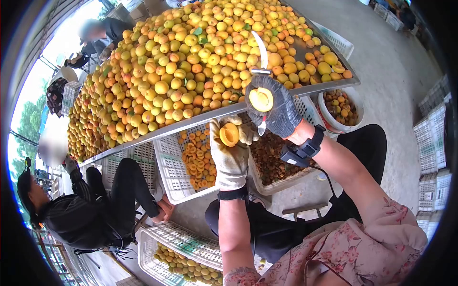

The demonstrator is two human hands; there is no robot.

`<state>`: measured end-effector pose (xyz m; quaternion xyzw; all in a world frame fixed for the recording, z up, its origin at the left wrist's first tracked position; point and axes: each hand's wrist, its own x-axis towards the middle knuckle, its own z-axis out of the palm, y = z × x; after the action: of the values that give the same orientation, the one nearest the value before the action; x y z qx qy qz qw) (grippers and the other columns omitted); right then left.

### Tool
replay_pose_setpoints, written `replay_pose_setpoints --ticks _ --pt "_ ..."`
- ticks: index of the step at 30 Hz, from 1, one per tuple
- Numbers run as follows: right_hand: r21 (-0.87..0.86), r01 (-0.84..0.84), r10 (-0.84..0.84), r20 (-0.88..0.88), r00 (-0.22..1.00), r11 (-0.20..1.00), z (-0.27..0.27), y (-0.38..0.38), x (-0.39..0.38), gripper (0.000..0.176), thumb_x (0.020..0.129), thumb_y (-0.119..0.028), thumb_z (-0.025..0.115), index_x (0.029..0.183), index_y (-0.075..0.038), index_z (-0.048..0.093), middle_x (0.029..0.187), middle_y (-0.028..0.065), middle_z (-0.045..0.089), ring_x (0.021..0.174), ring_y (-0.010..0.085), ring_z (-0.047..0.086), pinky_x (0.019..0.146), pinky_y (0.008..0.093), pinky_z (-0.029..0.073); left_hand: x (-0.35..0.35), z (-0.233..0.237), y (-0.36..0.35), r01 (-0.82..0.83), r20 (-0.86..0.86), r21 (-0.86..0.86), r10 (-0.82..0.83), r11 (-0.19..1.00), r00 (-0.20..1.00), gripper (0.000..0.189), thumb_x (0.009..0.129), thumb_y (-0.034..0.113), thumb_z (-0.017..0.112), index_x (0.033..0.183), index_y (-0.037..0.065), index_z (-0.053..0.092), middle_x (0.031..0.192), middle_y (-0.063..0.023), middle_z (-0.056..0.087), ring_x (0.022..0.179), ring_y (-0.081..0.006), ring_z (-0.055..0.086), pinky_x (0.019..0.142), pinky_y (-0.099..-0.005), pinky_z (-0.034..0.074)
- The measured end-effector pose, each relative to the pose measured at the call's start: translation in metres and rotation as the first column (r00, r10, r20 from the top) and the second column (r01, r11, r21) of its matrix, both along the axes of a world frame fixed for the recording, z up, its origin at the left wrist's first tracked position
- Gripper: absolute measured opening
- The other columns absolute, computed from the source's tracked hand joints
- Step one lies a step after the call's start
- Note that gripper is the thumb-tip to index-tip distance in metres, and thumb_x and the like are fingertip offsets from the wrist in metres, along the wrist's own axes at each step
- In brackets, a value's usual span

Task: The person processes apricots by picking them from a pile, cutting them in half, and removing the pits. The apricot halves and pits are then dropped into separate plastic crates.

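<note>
My left hand (230, 155), in a pale work glove, holds an apricot half (229, 135) with its hollow cut face up. In a dark grey glove, my right hand (276, 107) has another apricot half (261, 99) and a tool with a curved, pale blade (261, 47) pointing away from me. A small metal tip (262, 127) shows below that hand. Both hands are apart, just in front of the metal table edge (191, 120). Under my left hand, a white crate (172, 162) holds apricot halves; a second crate (281, 183) holds dark pits.
Whole apricots (162, 88) are heaped on the sloping table. A white bucket (355, 112) with darker fruit stands at right. Another crate of apricots (181, 260) is below. A co-worker (81, 214) sits at left, another person (107, 35) beyond. Stacked crates (431, 143) stand far right.
</note>
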<state>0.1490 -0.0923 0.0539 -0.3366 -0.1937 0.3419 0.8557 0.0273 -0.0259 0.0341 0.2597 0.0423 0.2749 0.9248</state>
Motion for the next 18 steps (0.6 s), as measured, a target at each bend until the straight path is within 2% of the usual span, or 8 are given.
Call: replay_pose_setpoints --ticks 5,8,11,13,14,15,17,18 --pt "0.106 -0.183 0.210 -0.402 0.891 0.977 0.012 -0.002 -0.003 0.023 0.092 -0.031 0.053 0.097 -0.009 0.057 0.083 0.0039 0.059 0.066 0.0146 0.056 0.053 0.0253 0.045 -0.008 -0.006 0.006 0.003 -0.031 0.036 -0.002 0.999 1.000 0.055 0.098 0.049 0.031 0.087 0.001 0.056 0.059 -0.0070 0.049 0.053 -0.0191 0.047 0.059 -0.0343 0.044" --pt "-0.067 -0.043 0.049 0.088 0.995 0.997 0.008 0.000 -0.015 0.021 0.088 -0.016 0.061 0.106 -0.006 0.059 0.091 0.0042 0.064 0.084 0.0121 0.062 0.071 0.0250 0.052 -0.015 -0.006 0.011 -0.068 -0.062 0.122 0.077 0.990 0.995 0.052 0.098 0.046 0.032 0.087 0.001 0.056 0.057 -0.0067 0.045 0.053 -0.0197 0.044 0.058 -0.0314 0.041" --pt "-0.158 -0.215 0.241 0.173 0.955 0.964 0.023 -0.002 -0.026 0.020 0.087 -0.017 0.063 0.102 -0.003 0.063 0.090 0.0050 0.066 0.087 0.0122 0.062 0.074 0.0238 0.051 -0.021 -0.009 0.014 -0.126 -0.226 0.071 0.139 0.990 0.964 0.050 0.098 0.047 0.033 0.090 0.002 0.054 0.056 -0.0070 0.047 0.054 -0.0184 0.046 0.056 -0.0312 0.041" --pt "-0.311 -0.235 0.326 0.283 0.902 0.921 0.015 0.002 -0.032 0.021 0.084 -0.017 0.066 0.098 -0.002 0.066 0.078 0.0005 0.064 0.075 0.0080 0.059 0.069 0.0239 0.049 -0.027 -0.028 0.021 -0.013 -0.030 0.149 0.018 0.989 0.999 0.045 0.097 0.043 0.039 0.101 0.001 0.053 0.070 -0.0086 0.057 0.065 -0.0196 0.056 0.061 -0.0335 0.047" --pt "-0.330 -0.105 0.278 0.540 0.794 0.938 0.009 0.002 -0.035 0.023 0.083 -0.019 0.067 0.097 -0.002 0.065 0.075 0.0013 0.062 0.071 0.0074 0.057 0.067 0.0256 0.048 -0.024 -0.031 0.016 -0.296 -0.114 0.722 0.530 0.625 0.840 0.042 0.097 0.040 0.042 0.108 0.001 0.052 0.081 -0.0089 0.059 0.073 -0.0209 0.058 0.068 -0.0348 0.049" --pt "-0.311 0.028 0.228 0.753 0.617 0.950 0.002 0.001 -0.038 0.024 0.082 -0.021 0.068 0.096 -0.001 0.065 0.071 0.0021 0.059 0.067 0.0069 0.054 0.064 0.0273 0.048 -0.024 -0.036 0.013 -0.196 0.148 0.979 0.856 -0.055 0.495 0.041 0.096 0.037 0.045 0.115 0.001 0.051 0.092 -0.0091 0.061 0.081 -0.0223 0.061 0.074 -0.0361 0.052" --pt "-0.368 0.012 0.282 0.733 0.620 0.930 -0.004 0.001 -0.046 0.027 0.081 -0.025 0.068 0.091 -0.001 0.062 0.068 0.0084 0.057 0.061 0.0148 0.056 0.061 0.0318 0.047 -0.026 -0.031 0.016 -0.162 0.002 0.981 0.834 0.106 0.552 0.040 0.096 0.031 0.047 0.122 0.002 0.049 0.110 -0.0092 0.059 0.095 -0.0227 0.061 0.084 -0.0364 0.051" --pt "-0.293 0.152 0.205 0.881 0.426 0.944 -0.005 -0.005 -0.048 0.027 0.081 -0.026 0.068 0.088 -0.001 0.062 0.069 0.0105 0.058 0.061 0.0200 0.057 0.060 0.0334 0.047 -0.024 -0.028 0.015 -0.378 -0.241 0.670 0.670 0.638 0.703 0.039 0.096 0.032 0.047 0.122 0.003 0.050 0.106 -0.0087 0.060 0.093 -0.0219 0.061 0.084 -0.0355 0.051"
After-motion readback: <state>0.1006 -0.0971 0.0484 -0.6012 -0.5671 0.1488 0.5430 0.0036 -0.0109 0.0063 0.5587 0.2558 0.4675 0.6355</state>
